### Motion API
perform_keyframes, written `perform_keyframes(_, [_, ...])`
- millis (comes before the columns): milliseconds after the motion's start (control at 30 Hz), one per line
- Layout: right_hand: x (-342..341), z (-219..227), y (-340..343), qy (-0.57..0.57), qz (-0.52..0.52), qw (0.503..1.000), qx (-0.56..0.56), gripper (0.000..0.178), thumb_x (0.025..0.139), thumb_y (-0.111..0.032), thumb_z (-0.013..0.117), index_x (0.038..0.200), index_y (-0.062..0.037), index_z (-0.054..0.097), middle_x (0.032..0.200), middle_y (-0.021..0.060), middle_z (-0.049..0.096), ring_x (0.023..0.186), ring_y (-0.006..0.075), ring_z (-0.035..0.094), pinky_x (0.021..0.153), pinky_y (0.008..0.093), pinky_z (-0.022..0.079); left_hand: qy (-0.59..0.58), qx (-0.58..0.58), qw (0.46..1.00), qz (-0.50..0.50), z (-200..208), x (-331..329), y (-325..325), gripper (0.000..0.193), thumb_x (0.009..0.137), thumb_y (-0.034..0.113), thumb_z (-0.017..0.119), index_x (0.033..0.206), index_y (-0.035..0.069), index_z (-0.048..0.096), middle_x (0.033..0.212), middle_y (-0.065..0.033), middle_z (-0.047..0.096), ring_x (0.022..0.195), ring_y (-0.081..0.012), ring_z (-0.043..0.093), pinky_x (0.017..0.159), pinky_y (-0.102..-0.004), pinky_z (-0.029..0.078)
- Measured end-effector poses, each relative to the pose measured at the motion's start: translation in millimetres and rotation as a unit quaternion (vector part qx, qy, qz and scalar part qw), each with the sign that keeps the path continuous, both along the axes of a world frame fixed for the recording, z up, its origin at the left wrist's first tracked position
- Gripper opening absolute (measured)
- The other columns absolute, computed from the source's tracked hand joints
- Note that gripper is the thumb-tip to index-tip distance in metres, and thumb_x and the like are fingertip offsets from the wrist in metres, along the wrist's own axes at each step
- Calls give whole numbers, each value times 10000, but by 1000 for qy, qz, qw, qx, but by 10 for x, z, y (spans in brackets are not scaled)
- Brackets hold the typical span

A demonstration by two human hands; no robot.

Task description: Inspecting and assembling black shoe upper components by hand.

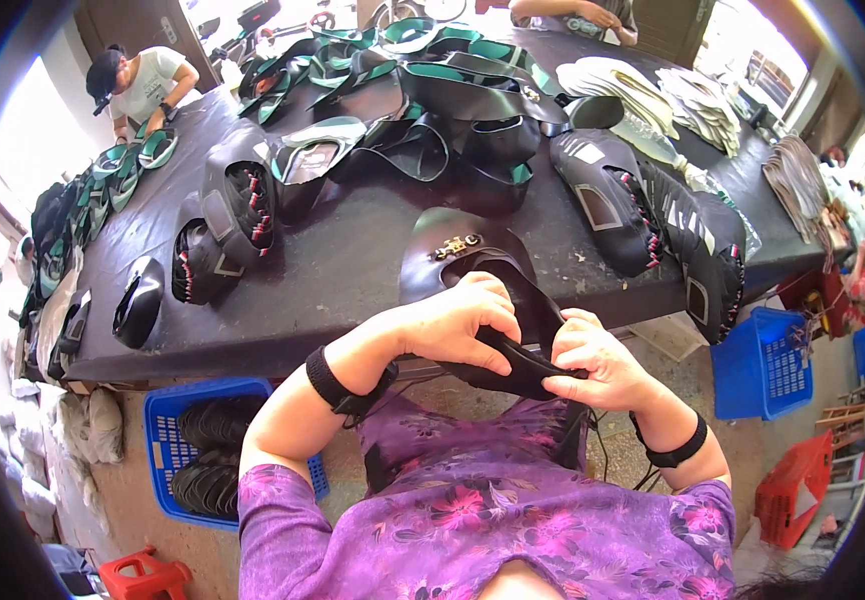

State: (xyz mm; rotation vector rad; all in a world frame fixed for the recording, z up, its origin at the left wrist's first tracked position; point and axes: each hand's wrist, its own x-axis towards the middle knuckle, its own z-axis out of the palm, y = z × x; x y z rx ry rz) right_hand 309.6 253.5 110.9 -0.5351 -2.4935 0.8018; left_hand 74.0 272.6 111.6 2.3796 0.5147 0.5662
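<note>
At the near edge of the dark table [328,270], both my hands hold a black shoe upper [428,228] with a gold ornament [459,245] on its front. My left hand [463,322] grips one side of its opening, fingers curled over the edge and thumb beneath. On the other side, my right hand [593,365] pinches the rear edge between thumb and fingers. The upper's front rests on the table while its back end hangs toward me. Part of its inside is hidden by my fingers.
Stacked black uppers stand left [241,200] and right [608,200]; a single upper [140,302] lies left. Behind is a heap of green-lined uppers [433,90] and pale pieces [618,90]. Blue baskets [160,440] flank the table below. A co-worker [148,85] bends over the far left.
</note>
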Motion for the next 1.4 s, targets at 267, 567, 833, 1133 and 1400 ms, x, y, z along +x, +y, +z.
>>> perform_keyframes(267, [17, 200, -33, -154, -1, 988, 5, 284, 719, -215, 646, 927, -31, 585, 714, 113, 575, 753, 270, 556, 891, 395, 353, 0, 101, 995, 10, -5, 257, -108, 249, 636, 270, 712, 764, 75, 623, 685, -8, 543, 818, -183, 510, 961, -457, 217])
perform_keyframes(567, [-103, -16, -182, -44, -93, 995, -19, 487, 725, -205, 651, 1145, -26, 483, 726, 99, 529, 689, 273, 508, 638, 367, 410, -367, 72, 806, 459, -330, -314, -521, 210, 765, 58, 592, 945, 58, 484, 1070, -90, 509, 1046, -220, 459, 887, -356, 369])
perform_keyframes(833, [-229, -189, -293, 54, -133, 987, -72, 539, 736, -210, 658, 1206, -41, 456, 705, 74, 463, 641, 209, 456, 615, 302, 408, -601, -478, 615, 181, -713, -151, -758, 288, 891, 244, 433, 1123, 72, 429, 1139, -47, 490, 1089, -180, 453, 939, -362, 346])
perform_keyframes(1133, [-207, -239, -337, 96, -130, 976, -144, 639, 703, -108, 696, 1264, -53, 395, 731, 32, 421, 651, 147, 410, 657, 264, 409, -621, -547, 521, 210, -841, 69, -728, 351, 800, 84, 599, 1129, 67, 477, 1125, -39, 532, 1044, -147, 513, 893, -300, 417])
perform_keyframes(1400, [-201, -202, -381, 61, -146, 979, -132, 612, 756, -110, 668, 1269, 22, 360, 880, 57, 538, 781, 127, 499, 775, 246, 407, -633, -574, 495, 155, -754, 30, -676, 414, 720, 12, 661, 1099, 37, 496, 1063, -52, 565, 989, -171, 546, 879, -307, 433])
